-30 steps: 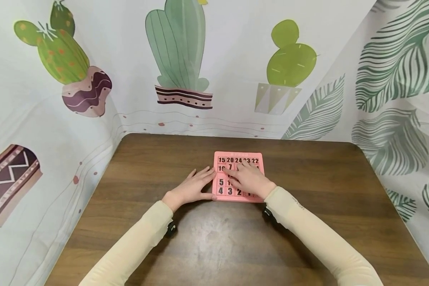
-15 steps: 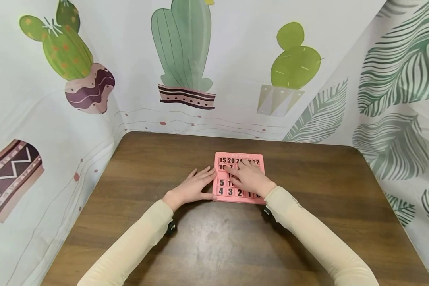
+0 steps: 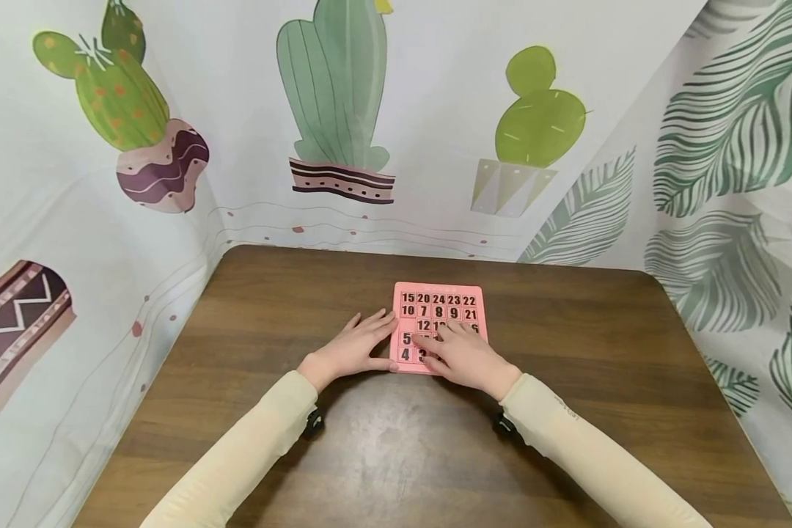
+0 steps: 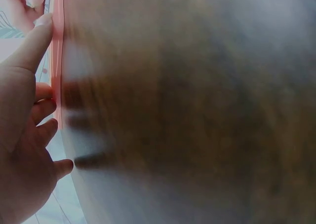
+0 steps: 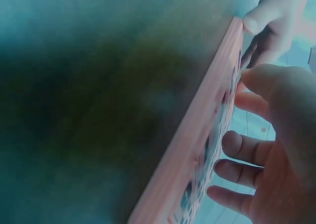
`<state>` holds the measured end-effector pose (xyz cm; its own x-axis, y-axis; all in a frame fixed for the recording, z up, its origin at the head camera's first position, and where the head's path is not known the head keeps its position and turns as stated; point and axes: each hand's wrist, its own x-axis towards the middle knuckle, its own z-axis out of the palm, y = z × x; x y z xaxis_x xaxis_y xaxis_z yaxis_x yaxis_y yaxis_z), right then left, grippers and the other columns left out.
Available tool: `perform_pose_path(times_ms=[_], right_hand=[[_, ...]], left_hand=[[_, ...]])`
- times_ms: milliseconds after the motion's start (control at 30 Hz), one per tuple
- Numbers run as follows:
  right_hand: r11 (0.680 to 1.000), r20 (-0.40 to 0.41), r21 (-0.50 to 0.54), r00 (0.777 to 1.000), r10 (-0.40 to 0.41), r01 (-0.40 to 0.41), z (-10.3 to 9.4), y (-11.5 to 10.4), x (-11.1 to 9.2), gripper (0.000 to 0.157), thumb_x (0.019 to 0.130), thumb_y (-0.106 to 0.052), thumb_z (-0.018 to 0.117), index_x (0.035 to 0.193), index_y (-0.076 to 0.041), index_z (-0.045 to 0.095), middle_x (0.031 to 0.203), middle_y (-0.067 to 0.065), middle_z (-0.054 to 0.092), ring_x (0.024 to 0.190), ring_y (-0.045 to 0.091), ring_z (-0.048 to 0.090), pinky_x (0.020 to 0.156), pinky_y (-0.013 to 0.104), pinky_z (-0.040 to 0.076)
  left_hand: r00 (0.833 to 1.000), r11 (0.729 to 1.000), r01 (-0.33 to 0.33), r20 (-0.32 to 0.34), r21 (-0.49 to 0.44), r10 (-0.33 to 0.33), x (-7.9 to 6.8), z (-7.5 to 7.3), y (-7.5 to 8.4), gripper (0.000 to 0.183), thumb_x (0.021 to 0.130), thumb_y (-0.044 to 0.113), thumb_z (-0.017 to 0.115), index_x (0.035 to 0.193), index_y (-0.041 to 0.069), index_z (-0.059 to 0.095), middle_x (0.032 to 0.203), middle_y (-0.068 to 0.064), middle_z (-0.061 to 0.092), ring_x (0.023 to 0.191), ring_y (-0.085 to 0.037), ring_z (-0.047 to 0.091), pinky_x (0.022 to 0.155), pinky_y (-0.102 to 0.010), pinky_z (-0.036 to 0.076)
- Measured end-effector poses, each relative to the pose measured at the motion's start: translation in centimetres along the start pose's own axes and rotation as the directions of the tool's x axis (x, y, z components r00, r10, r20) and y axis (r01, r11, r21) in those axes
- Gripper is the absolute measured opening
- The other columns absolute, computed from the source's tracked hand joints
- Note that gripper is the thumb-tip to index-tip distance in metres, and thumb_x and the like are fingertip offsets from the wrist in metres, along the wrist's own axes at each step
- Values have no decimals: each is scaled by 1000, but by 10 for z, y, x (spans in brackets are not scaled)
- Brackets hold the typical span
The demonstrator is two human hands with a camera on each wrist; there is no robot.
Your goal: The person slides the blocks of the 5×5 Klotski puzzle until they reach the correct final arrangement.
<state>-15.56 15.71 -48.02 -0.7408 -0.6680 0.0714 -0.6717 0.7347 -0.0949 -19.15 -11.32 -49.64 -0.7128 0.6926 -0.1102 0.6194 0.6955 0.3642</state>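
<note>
A pink number slide puzzle (image 3: pixel 438 288) with black-numbered square tiles lies flat on the table. At the left end of its third row, beside the 12, shows a tile-sized gap. My left hand (image 3: pixel 350 350) rests along the puzzle's left edge, thumb at the near corner and fingers stretched to the side. In the left wrist view, the left thumb (image 4: pixel 30 49) touches the pink rim. My right hand (image 3: pixel 465 357) lies over the lower right of the board, index finger near the 5. It hides several tiles in the lower rows. The right wrist view shows its fingers (image 5: pixel 242 172) loosely bent above the tiles.
The dark wooden table (image 3: pixel 290 293) extends on all sides of the puzzle. Behind it hangs a white cloth (image 3: pixel 429 110) printed with cacti and leaves. Both forearms reach in from the near side, a dark strap (image 3: pixel 313 423) showing at the left wrist.
My right hand has moved down toward the near edge of the puzzle, uncovering the top two rows. The left hand stays at the left edge, and the view shifts slightly.
</note>
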Motion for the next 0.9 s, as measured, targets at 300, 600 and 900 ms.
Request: perform_pose_path(times_ms=[300,600,900], right_hand=[[1000,-12,-13,1000,-20,20,2,-4,-5,43,103,-35,63,144,-25,65,107,13,68,123,46,59,107,63,44],[1000,-7,11,1000,2,-2,1,-3,-2,43,104,-33,62,146,-24,64,120,20,67,126,50,58,108,66,42],[1000,-20,-2,1000,16,-16,1,1,5,44,102,-31,63,145,-22,65,110,18,68,116,46,62,107,64,44]], left_hand=[[1000,1000,-5,0,6,5,1,2,-2,91,97,59,65,164,8,32,171,-10,24,160,-28,14,124,-64,12],[1000,1000,5,11,9,-5,1,0,1,91,97,60,65,164,9,31,172,-9,22,161,-27,13,125,-63,11],[1000,1000,-1,-2,6,1,0,0,1,91,96,60,65,164,8,32,172,-9,23,160,-29,15,124,-64,12]])
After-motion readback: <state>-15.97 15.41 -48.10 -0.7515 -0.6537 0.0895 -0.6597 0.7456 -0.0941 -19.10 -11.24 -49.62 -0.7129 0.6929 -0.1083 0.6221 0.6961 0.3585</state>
